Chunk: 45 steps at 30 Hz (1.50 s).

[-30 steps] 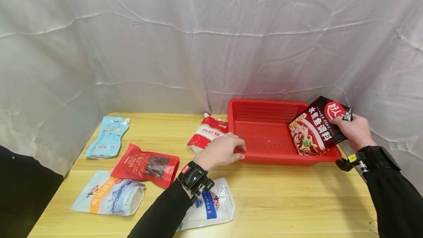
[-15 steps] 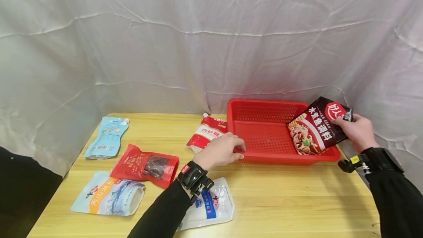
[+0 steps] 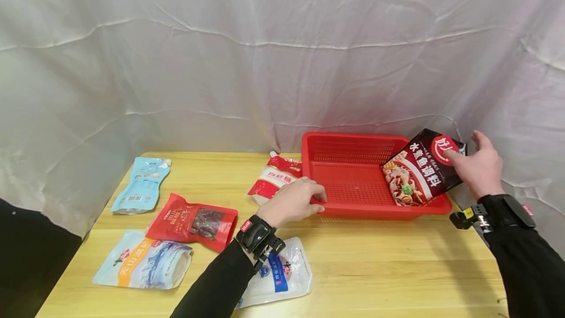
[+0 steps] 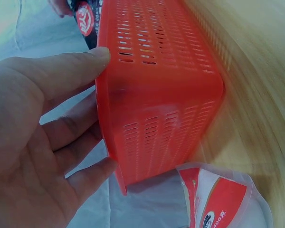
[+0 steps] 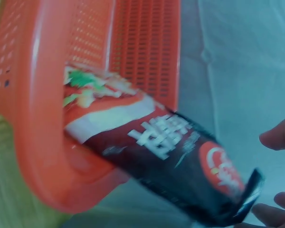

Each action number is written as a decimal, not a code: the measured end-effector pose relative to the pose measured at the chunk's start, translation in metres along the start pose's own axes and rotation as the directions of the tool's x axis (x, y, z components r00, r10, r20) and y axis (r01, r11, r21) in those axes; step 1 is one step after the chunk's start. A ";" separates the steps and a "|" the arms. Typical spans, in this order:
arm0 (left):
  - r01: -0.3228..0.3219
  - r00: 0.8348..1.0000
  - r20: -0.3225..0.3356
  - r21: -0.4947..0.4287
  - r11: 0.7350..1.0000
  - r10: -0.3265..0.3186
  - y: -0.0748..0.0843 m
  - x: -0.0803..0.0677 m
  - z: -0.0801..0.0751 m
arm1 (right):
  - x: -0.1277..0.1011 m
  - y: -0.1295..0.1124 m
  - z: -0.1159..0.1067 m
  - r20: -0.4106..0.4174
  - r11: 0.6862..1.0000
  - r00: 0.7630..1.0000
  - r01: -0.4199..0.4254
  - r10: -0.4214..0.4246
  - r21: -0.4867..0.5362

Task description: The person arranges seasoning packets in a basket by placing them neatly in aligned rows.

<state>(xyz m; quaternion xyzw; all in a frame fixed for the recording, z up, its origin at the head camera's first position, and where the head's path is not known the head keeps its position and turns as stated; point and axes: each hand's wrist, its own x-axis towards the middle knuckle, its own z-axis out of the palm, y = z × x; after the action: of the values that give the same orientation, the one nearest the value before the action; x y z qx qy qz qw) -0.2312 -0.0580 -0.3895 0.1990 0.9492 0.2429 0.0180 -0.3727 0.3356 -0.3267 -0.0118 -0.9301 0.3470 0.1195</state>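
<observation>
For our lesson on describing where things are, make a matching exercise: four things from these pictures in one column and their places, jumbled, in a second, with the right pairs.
Things:
1. Dark packet
2. Blue pouch
3. Red pouch
4. Left hand

Places:
A. Flat on the table's far left
B. On the basket's near left corner
C. Leaning over the basket's right rim
D. Flat on the table, nearer than the blue one

Pairs: 1-C, 2-A, 3-D, 4-B
</observation>
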 end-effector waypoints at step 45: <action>-0.023 0.997 -0.080 -0.018 1.000 0.022 -0.003 -0.006 0.009 | -0.139 -0.062 0.116 0.236 0.811 0.776 0.568 -0.585 0.139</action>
<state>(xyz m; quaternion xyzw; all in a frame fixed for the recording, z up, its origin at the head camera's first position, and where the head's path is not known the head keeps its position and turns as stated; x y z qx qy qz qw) -0.2257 -0.0584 -0.3988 0.1997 0.9446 0.2597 -0.0207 -0.2604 0.1990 -0.4013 0.3240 -0.8854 0.3198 0.0935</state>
